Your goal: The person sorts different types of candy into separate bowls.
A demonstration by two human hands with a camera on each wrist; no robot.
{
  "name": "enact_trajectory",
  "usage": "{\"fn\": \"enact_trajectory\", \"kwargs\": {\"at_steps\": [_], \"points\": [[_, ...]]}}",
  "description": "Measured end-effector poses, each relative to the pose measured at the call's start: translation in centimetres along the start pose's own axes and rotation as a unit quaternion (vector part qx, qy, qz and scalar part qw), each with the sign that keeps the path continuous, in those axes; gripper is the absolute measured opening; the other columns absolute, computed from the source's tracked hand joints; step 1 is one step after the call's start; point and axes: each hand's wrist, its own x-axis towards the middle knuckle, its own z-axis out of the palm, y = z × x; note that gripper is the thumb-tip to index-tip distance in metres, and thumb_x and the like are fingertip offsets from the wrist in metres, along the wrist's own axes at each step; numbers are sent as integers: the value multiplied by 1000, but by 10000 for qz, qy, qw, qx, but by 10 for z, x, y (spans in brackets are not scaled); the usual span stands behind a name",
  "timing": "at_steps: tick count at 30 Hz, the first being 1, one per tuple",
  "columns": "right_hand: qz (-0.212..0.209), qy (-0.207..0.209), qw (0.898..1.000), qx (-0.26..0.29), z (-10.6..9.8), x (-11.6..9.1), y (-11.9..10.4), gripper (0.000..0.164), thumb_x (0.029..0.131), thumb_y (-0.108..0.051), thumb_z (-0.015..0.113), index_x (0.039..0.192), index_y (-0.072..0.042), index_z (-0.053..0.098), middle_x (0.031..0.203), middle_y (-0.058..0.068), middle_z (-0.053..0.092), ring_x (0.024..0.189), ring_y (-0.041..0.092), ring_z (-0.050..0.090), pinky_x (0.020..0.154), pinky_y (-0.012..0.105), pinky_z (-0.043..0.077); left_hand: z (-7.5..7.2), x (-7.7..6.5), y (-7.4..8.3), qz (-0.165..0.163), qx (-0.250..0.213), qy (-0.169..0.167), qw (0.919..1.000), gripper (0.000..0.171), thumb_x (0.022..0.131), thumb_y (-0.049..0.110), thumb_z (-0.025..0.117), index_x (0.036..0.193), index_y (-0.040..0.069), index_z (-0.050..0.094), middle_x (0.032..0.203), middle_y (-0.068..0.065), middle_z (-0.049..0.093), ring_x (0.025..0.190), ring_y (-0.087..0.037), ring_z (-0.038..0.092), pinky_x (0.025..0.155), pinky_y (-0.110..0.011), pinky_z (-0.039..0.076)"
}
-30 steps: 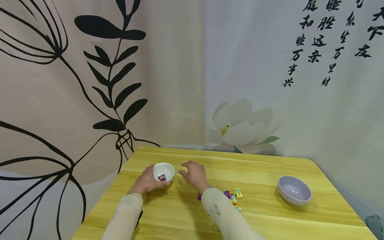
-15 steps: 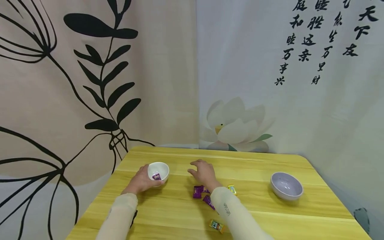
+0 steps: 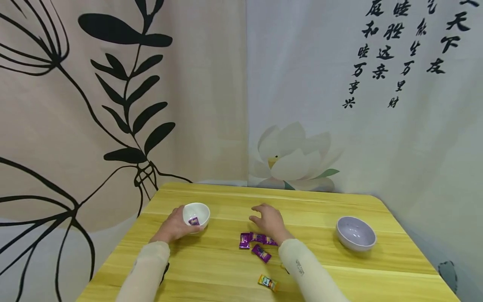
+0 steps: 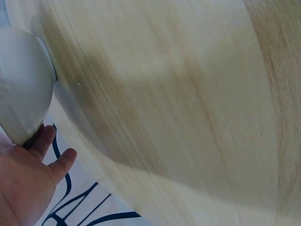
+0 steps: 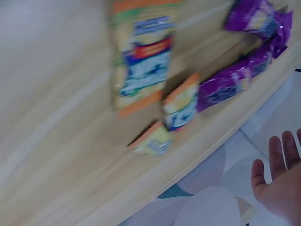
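At the table's left side, my left hand (image 3: pixel 172 226) grips a small white bowl (image 3: pixel 202 212) by its rim and side, tilting it slightly. One purple-wrapped candy (image 3: pixel 194 221) lies inside. The left wrist view shows the bowl's outer wall (image 4: pixel 26 80) and the fingers around its lower part. My right hand (image 3: pixel 271 220) hovers above the table with nothing in it, thumb and fingers apart. Just below it lie several purple-wrapped candies (image 3: pixel 261 253). A yellow-wrapped candy (image 3: pixel 267 282) is nearer the front, and more yellow candies (image 5: pixel 146 61) show in the right wrist view, mostly behind my sleeve in the head view.
A pale purple bowl (image 3: pixel 356 233) stands at the right of the wooden table (image 3: pixel 211 268). Behind the table's far edge hangs a printed cloth (image 3: pixel 211 105) with plants and writing.
My right hand has moved rightward, away from the white bowl, uncovering purple candies and a yellow one. The left hand keeps holding the bowl. The head view has turned a little right.
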Motion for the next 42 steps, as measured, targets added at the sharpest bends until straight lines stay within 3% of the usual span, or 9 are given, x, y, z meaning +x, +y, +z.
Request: {"fn": "enact_trajectory", "kwargs": {"at_steps": [10,18,29,35,42], "points": [[117,-268,9991,309,-7,-26,30,34,94,-23,70,123,-5,69,122,15,65,109,36,62,93,54,49,0,1,0,11,11,-16,10000,120,67,58,85,149,-6,26,132,-25,45,112,-37,51,98,-56,43],[195,-539,9962,659,-13,-49,49,33,92,-24,72,119,-4,71,121,13,66,115,39,58,99,58,43,-1,2,-3,-66,-29,-71,9999,123,67,61,84,151,-5,22,135,-25,43,115,-40,50,99,-57,42],[-20,-965,9945,403,-14,-62,66,38,86,-26,79,118,-5,72,115,9,67,106,34,62,93,54,47,0,2,-3,-37,-11,-54,10000,122,68,59,84,151,-6,22,135,-27,42,115,-41,50,98,-58,42],[-18,-966,9949,303,-10,-63,67,38,86,-26,79,119,-7,72,118,10,67,112,38,59,98,57,43,-2,0,-1,-5,-33,-45,10000,121,68,58,85,150,-6,23,133,-26,44,114,-39,51,98,-57,42],[-297,-897,9955,-4,-2,-64,70,27,87,-26,77,111,-13,75,113,9,64,107,36,59,95,59,42,-1,-1,-1,49,-32,-27,10000,120,69,57,85,150,-6,23,133,-26,44,112,-38,51,97,-57,43]]}}
